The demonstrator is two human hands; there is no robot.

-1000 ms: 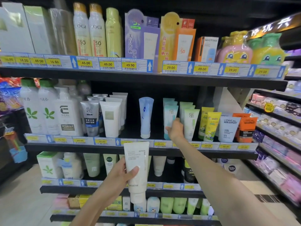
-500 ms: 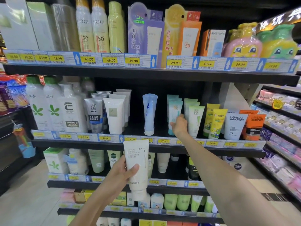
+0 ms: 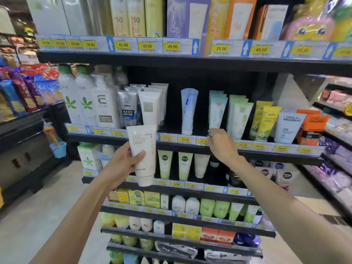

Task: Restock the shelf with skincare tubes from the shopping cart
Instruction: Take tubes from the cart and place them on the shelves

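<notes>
A white tube [image 3: 143,153] is gripped in the left hand [image 3: 122,164], thumb across its front, cap end down, in front of the shelf edge [image 3: 247,149] and not yet on the shelf. The right hand [image 3: 222,144] is at the foot of the pale teal tubes [image 3: 217,109]; the fingers are curled at a teal cap, seemingly pinching it, though the contact is not fully visible. Step judged in hand: the teal row is being settled while the white tube waits. A matching white tube row [image 3: 152,105] stands just left of an open gap beside the blue tube [image 3: 188,111]. The next move calls for the white tube to be raised and set upright on its cap in or beside that row, without neighbours being toppled.
</notes>
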